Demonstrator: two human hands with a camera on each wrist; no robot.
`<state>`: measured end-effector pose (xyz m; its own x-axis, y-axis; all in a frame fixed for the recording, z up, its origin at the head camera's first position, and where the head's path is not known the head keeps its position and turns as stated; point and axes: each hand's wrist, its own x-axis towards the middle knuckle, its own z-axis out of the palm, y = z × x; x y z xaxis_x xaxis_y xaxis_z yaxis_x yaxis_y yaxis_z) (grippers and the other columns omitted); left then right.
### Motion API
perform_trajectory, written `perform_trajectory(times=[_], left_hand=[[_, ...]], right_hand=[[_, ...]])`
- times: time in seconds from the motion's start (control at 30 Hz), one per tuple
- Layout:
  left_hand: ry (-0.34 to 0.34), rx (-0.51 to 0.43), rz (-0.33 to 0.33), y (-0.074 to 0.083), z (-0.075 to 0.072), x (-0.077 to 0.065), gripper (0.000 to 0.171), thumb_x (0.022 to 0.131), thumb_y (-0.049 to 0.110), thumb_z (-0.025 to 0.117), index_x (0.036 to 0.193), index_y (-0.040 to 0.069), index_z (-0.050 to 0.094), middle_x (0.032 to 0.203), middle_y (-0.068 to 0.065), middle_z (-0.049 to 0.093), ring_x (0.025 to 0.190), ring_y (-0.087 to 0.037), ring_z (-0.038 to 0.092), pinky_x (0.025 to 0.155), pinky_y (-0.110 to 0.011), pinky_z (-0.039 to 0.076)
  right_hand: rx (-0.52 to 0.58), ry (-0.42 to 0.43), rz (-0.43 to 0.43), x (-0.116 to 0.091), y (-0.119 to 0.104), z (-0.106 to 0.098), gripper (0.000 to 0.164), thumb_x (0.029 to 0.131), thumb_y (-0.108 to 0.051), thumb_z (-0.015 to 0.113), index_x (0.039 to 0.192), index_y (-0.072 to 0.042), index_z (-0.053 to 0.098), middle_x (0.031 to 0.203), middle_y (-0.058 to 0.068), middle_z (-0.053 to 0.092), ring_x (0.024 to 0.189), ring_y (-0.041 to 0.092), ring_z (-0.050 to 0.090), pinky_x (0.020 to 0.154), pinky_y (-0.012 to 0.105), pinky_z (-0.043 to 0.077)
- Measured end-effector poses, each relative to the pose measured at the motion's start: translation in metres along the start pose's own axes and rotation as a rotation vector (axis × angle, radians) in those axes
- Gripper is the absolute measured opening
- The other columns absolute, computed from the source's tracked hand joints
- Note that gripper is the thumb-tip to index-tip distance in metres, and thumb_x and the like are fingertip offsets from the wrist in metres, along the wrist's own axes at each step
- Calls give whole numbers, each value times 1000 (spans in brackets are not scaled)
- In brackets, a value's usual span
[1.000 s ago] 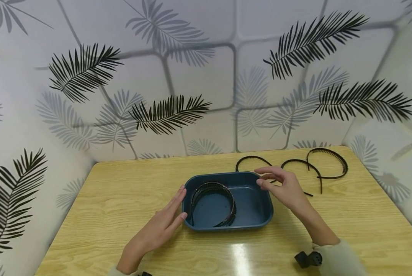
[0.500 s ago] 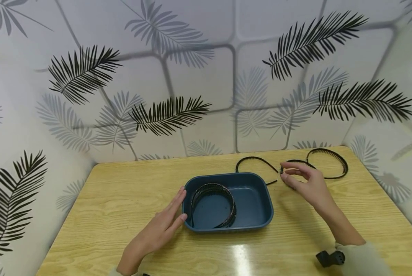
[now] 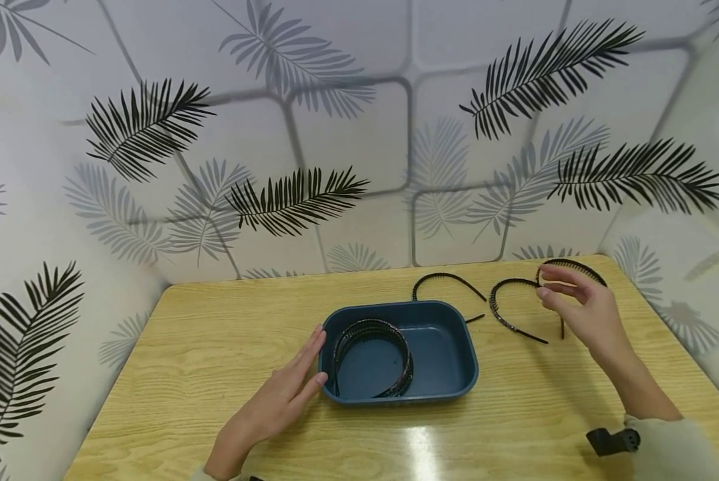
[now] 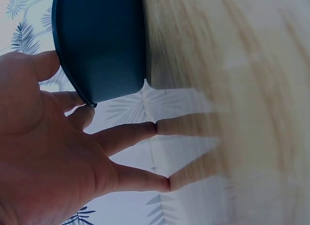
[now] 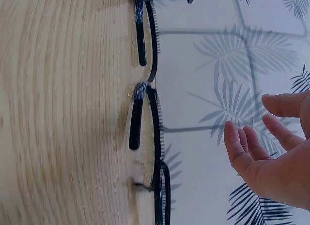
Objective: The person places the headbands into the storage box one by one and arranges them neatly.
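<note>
A dark blue plastic bin [image 3: 440,357] stands on the table, with several black toothed headbands [image 3: 405,347] stacked at its left side. My left hand [image 3: 275,401] rests against the bin's left end; in the left wrist view its thumb and some fingers touch the bin wall [image 4: 101,46], while two fingertips reach the tabletop. Above the loose headbands on the right hovers my right hand [image 3: 591,317], fingers bent loosely and holding nothing. It partly hides the far right headband [image 3: 576,265]. Just left of it lies the middle headband [image 3: 495,308], also visible in the right wrist view [image 5: 136,123].
Another black headband [image 3: 446,274] lies right behind the bin, partly hidden by it. The wooden table [image 3: 215,334] ends at a wall [image 3: 359,133] with a leaf pattern. A black device [image 3: 613,441] sits at the right sleeve.
My right hand has moved right from the bin's far right corner, past the middle headband, to above the far right one. The middle headband now lies turned. My left hand stays put.
</note>
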<state>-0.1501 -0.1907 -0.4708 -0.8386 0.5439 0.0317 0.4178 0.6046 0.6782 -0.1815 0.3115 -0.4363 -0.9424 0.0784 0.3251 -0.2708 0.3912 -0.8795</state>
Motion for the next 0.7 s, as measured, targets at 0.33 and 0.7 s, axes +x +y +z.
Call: perform_trajectory(times=[0.33,0.7], left_hand=[[9,13,-3,0,1,0,66,112,31,45,167,21,10,171,8,2,155,-19,14,111,-75,22],[7,1,3,1,0,0,66,112,31,45,167,19,11,171,8,2,155,-17,13,114,-71,23]], right_hand=[[-35,29,60,4,18,-28,43,101,-8,67,143,-12,60,123,-25,58,104,-6,59,74,12,54],[-146,82,92,8,35,-52,43,101,-15,68,143,-20,59,117,-27,52,99,-9,54,67,11,50]])
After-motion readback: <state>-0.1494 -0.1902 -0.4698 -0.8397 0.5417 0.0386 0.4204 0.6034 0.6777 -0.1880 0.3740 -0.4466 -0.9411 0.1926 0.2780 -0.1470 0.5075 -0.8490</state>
